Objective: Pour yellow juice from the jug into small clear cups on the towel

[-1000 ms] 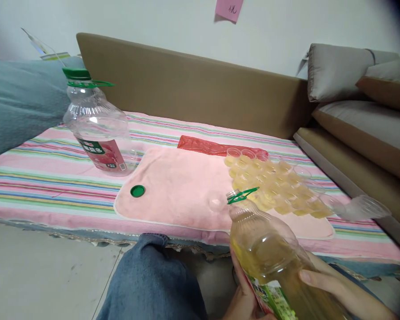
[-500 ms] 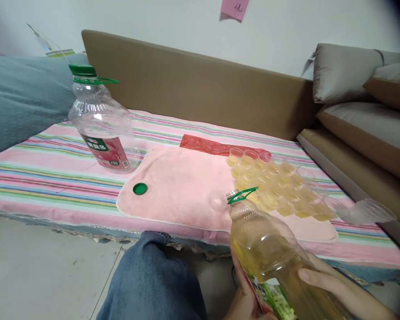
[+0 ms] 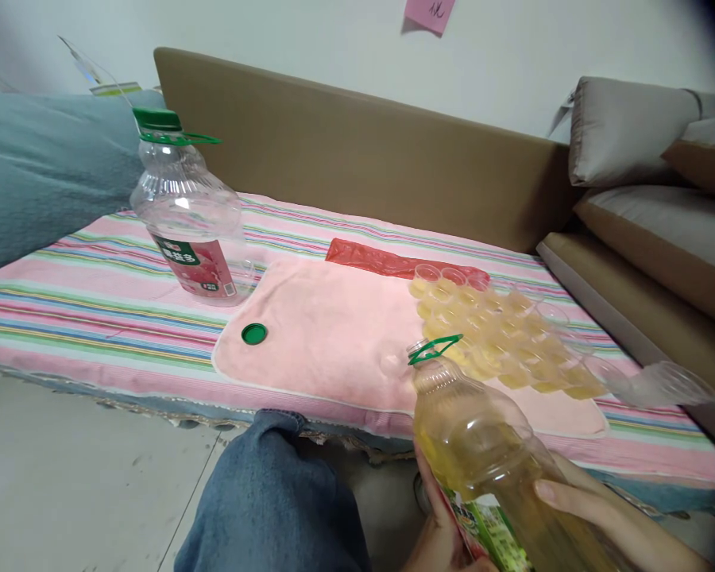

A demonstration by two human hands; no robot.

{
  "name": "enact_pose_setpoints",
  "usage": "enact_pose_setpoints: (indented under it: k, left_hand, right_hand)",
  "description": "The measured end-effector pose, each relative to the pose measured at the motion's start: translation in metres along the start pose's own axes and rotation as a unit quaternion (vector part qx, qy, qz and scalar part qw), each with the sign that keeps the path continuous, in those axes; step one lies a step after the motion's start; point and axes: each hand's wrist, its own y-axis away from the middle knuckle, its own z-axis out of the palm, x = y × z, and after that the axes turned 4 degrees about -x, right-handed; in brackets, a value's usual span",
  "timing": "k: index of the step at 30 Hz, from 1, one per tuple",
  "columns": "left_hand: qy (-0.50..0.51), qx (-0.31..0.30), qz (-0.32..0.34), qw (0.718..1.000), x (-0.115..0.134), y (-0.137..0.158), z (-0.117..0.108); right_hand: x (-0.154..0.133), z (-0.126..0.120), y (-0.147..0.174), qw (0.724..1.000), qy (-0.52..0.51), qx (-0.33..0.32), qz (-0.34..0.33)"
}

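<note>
A large clear bottle of pale yellow drink (image 3: 482,445), uncapped and with a green carrying loop at its neck, leans toward the pink towel. My left hand (image 3: 438,528) wraps its lower left side by the green label. On its other side my right hand (image 3: 601,508) grips it, thumb on top. The bottle's mouth is beside a small clear plastic cup (image 3: 392,359); I cannot tell whether liquid flows. Right of the neck, many cups of yellow liquid (image 3: 488,318) stand packed in rows. A green cap (image 3: 253,334) lies on the towel's left part.
An empty clear bottle (image 3: 184,206) with a green cap stands at the left. Behind the towel (image 3: 322,318) lies a red plastic bag (image 3: 369,260). A stack of clear cups (image 3: 667,384) lies on its side at the right. Grey and brown cushions (image 3: 661,222) are piled beyond.
The camera view has shifted slightly, so the background sits a little further right. My hands and the tilted bottle stay almost the same.
</note>
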Motion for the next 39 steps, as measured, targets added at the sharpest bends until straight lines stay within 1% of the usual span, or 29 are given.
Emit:
enact_pose_setpoints:
  k: [6,12,21,24,28,30,35,39]
  left_hand:
    - [0.027,0.016,-0.015,0.999,0.004,-0.001,0.000]
    - [0.014,0.042,-0.021,0.999,0.008,-0.002,0.001]
    - [0.053,0.040,-0.006,0.998,0.011,-0.001,0.007]
    - [0.073,0.035,-0.022,0.996,0.012,-0.002,0.008]
    - [0.066,0.025,-0.052,0.996,0.019,-0.002,0.008]
    - [0.060,0.026,-0.046,0.997,0.022,-0.002,0.009]
    - [0.054,0.020,0.002,0.998,0.021,-0.004,0.012]
    - [0.053,0.022,0.010,0.998,0.020,-0.003,0.010]
  right_hand:
    - [-0.004,0.001,-0.001,1.000,0.005,0.008,0.005]
    - [-0.008,0.002,-0.001,1.000,0.001,-0.001,-0.002]
    - [-0.003,0.001,-0.002,1.000,-0.015,0.001,0.007]
    - [-0.002,0.000,-0.001,1.000,-0.017,0.002,0.015]
    - [-0.002,0.000,-0.001,1.000,-0.013,0.002,0.011]
    - [-0.002,0.000,-0.001,1.000,-0.011,0.004,0.012]
    - [-0.002,0.000,0.000,1.000,-0.017,0.004,0.011]
    - [-0.003,0.001,-0.001,1.000,-0.025,0.003,0.010]
